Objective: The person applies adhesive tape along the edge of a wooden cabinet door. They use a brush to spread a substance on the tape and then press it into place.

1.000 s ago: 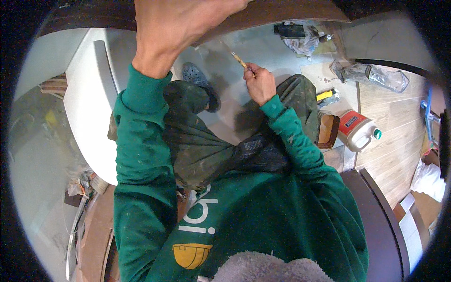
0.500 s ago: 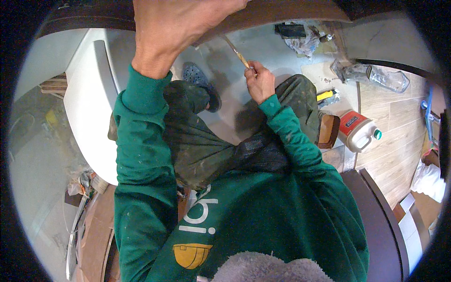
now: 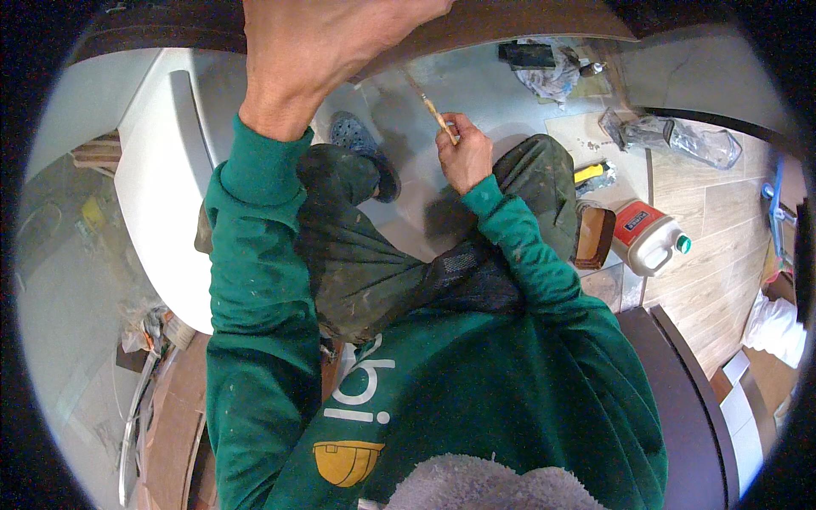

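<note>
My left hand reaches up to the top of the view, against the underside of a dark brown panel edge. Its fingers run out of the picture, so their pose is hidden. Lower and to the right, the fingers of my right hand are closed round a thin, slender tool with a stained yellowish handle. The narrow far end of this tool points up and left below the panel; blur hides what kind of tip it has. Both arms wear green sleeves, and my knees are spread below.
On the right stand a red-labelled jug with a green cap and an open brown container. A yellow-handled tool and crumpled clear plastic lie beyond. A curved white panel rises close on my left. Cardboard lies lower left.
My right hand has shifted slightly left and turned, and the slender tool has moved with it. My left hand stays nearly in place at the panel.
</note>
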{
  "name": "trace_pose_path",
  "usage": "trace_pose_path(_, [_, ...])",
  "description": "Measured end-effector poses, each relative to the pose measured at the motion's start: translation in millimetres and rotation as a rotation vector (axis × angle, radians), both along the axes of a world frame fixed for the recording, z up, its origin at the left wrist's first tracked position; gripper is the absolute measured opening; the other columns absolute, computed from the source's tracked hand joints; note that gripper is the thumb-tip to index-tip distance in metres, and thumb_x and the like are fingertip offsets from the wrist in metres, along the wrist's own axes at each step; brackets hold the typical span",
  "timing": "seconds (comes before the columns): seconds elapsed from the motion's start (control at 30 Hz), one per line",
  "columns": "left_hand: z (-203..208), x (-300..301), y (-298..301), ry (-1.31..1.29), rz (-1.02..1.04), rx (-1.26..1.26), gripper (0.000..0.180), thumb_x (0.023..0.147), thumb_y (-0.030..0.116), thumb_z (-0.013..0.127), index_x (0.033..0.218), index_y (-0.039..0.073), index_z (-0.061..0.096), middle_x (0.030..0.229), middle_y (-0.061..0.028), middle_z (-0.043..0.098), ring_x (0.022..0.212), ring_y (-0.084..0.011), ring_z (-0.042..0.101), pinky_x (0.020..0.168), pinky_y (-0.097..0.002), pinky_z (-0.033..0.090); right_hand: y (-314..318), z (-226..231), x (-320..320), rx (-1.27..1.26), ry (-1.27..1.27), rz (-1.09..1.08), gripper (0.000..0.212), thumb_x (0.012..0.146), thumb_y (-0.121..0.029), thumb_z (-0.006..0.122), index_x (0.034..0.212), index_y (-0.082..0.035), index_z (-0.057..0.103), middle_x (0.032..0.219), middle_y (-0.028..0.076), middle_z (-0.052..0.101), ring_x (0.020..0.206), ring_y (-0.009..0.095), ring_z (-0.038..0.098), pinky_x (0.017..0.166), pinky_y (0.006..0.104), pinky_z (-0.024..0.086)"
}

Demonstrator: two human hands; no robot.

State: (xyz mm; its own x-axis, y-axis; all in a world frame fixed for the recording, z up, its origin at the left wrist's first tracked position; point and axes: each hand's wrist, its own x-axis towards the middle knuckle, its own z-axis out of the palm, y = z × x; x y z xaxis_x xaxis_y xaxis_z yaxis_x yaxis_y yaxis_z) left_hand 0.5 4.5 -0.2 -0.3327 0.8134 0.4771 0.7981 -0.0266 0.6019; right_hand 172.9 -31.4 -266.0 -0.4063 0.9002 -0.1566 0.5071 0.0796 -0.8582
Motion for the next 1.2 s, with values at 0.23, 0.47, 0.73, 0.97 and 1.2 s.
trace_pose_path(0.23, [-1.1,1.3,4.0,0.033,0.027,0.008,0.078,0.059,0.031,0.091,0.120,-0.010,0.065,0.107,-0.0168,0.067,0.098,-0.0251,0.066,0.087,-0.0336,0.053,0.2,1.9,2.7,0.070,0.009,0.049,0.027,0.088,-0.013,0.067,0.115,-0.009,0.068,0.093,0.017,0.073,0.082,0.035,0.071,0.075,0.0431,0.056])
trace_pose_path(0.47, [7.6,6.1,3.3,0.020,0.048,-0.060,0.079,0.059,0.031,0.092,0.121,-0.010,0.065,0.107,-0.0167,0.067,0.097,-0.0254,0.066,0.088,-0.0337,0.053,2.1,2.0,3.9,-0.006,-0.064,-0.005,0.027,0.088,-0.013,0.067,0.115,-0.010,0.069,0.092,0.017,0.073,0.083,0.037,0.071,0.075,0.0441,0.056])
trace_pose_path(0.73, [-10.3,2.1,4.9,0.135,-0.012,0.070,0.080,0.059,0.032,0.092,0.121,-0.010,0.064,0.107,-0.0158,0.067,0.097,-0.0241,0.066,0.087,-0.0337,0.053,6.0,7.4,-4.2,0.058,0.028,0.005,0.024,0.087,-0.012,0.067,0.111,-0.009,0.069,0.092,0.019,0.072,0.081,0.039,0.070,0.075,0.0465,0.056])
trace_pose_path(0.97, [2.8,5.4,3.7,-0.025,0.020,-0.037,0.080,0.059,0.032,0.091,0.122,-0.011,0.064,0.107,-0.0154,0.067,0.097,-0.0238,0.066,0.087,-0.0331,0.053,-1.0,7.5,-1.9,0.022,0.018,0.038,0.025,0.088,-0.013,0.067,0.113,-0.010,0.070,0.092,0.017,0.073,0.079,0.035,0.071,0.074,0.0429,0.056])
trace_pose_path(1.2, [-0.9,3.4,7.5,-0.013,0.006,0.018,0.079,0.058,0.030,0.091,0.121,-0.009,0.065,0.107,-0.0150,0.067,0.097,-0.0241,0.066,0.088,-0.0331,0.054,23.6,2.3,10.8,-0.023,0.016,-0.056,0.026,0.086,-0.014,0.066,0.110,-0.007,0.069,0.094,0.021,0.072,0.088,0.042,0.070,0.079,0.0496,0.056])
